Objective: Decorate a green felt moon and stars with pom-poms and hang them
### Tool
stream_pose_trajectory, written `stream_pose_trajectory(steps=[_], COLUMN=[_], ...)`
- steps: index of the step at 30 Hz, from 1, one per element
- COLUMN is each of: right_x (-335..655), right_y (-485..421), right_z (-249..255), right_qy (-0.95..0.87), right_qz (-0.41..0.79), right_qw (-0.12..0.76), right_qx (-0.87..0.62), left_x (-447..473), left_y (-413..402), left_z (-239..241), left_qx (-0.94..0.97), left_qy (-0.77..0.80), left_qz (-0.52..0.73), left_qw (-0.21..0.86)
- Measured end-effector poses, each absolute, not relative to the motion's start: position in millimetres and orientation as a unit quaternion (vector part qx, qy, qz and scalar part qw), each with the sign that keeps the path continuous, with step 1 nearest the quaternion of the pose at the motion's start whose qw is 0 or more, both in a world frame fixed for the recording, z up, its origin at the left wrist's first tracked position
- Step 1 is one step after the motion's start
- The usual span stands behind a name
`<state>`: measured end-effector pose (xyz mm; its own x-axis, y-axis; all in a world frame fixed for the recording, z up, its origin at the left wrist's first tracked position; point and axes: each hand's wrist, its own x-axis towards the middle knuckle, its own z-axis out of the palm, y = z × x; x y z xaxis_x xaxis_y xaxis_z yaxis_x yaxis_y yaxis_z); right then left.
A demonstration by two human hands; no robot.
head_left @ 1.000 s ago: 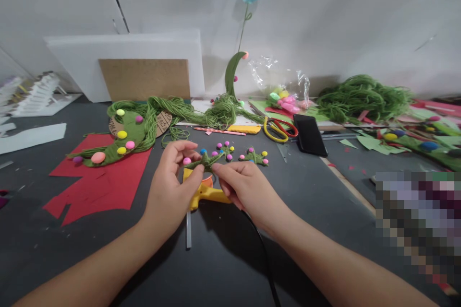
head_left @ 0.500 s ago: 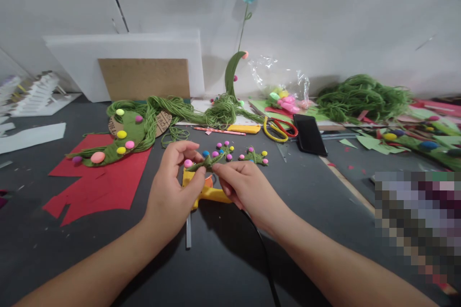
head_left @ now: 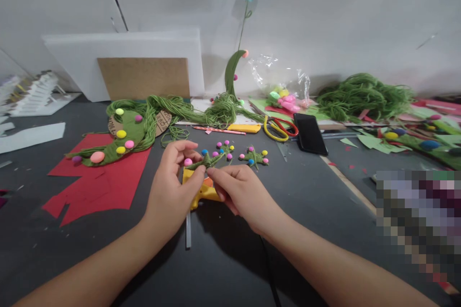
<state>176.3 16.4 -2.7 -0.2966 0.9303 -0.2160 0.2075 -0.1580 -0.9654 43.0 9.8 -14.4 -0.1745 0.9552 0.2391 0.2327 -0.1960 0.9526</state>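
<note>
Between my two hands is a small green star (head_left: 206, 159) wrapped in yarn, with pink and blue pom-poms at its tips. My left hand (head_left: 175, 180) pinches it from the left between thumb and fingers. At its near edge, the thumb and forefinger of my right hand (head_left: 240, 187) are pressed together on it. A yellow hot glue gun (head_left: 203, 195) lies on the table under my hands, a clear glue stick (head_left: 188, 231) jutting toward me. Just beyond sit two more green stars, one partly behind the held one and another green star (head_left: 255, 156) to the right.
Red sheets (head_left: 97, 182) and a green crescent with pom-poms (head_left: 126, 139) lie left. Behind are green yarn (head_left: 223, 111), a yellow comb (head_left: 245, 128), scissors (head_left: 275, 127) and a black phone (head_left: 309, 133). More yarn (head_left: 363, 98) is heaped at the right.
My right hand has shifted slightly left and down along the star, toward my left thumb. The star has tilted a little, and my left hand has stayed nearly still.
</note>
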Motion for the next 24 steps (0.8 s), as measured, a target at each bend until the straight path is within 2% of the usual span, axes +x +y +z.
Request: stream_pose_trajectory(steps=[10, 17, 24], right_x=[177.1, 184.1, 183.7], right_y=[17.3, 21.8, 25.0], right_z=[-3.2, 2.6, 0.9], right_qy=[-0.561, -0.546, -0.555], right_qz=[0.585, 0.550, 0.532], right_qw=[0.311, 0.384, 0.388], right_qx=[-0.497, -0.502, -0.509], left_x=[42.9, 39.2, 41.2], left_y=[9.2, 14.1, 10.1], left_z=[-12.9, -10.9, -13.9], left_qx=[0.540, 0.515, 0.543], left_qy=[0.543, 0.542, 0.519], left_qz=[0.544, 0.554, 0.569], left_qw=[0.343, 0.365, 0.335])
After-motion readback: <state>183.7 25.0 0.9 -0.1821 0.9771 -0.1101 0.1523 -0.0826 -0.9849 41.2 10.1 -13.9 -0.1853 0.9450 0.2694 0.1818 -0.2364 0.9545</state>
